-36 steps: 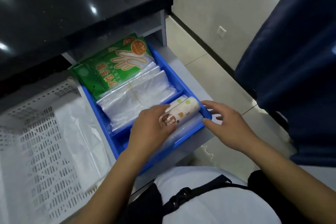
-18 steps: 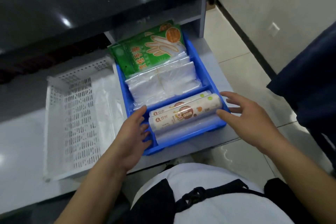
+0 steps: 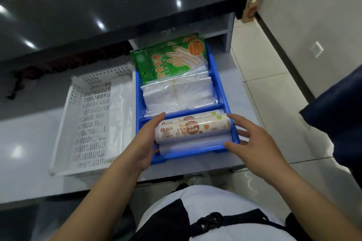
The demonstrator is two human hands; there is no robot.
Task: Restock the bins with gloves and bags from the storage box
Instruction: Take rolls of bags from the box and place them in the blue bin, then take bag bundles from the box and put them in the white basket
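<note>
A blue divided bin sits on the grey shelf. Its far section holds green glove packets. Flat clear bag packs fill the middle. In the near section lie printed bag rolls and a clear roll. My left hand cups the bin's left wall, with fingertips at the left end of the rolls. My right hand hovers with spread fingers at the bin's near right corner, holding nothing.
A white perforated storage basket stands just left of the bin with a white plastic bag in it. A black counter overhangs the back. Dark blue fabric hangs at the right over the tiled floor.
My left hand slid off the top of the printed roll to the bin's left side. The right hand stayed by the right corner. The camera view tilted and shifted.
</note>
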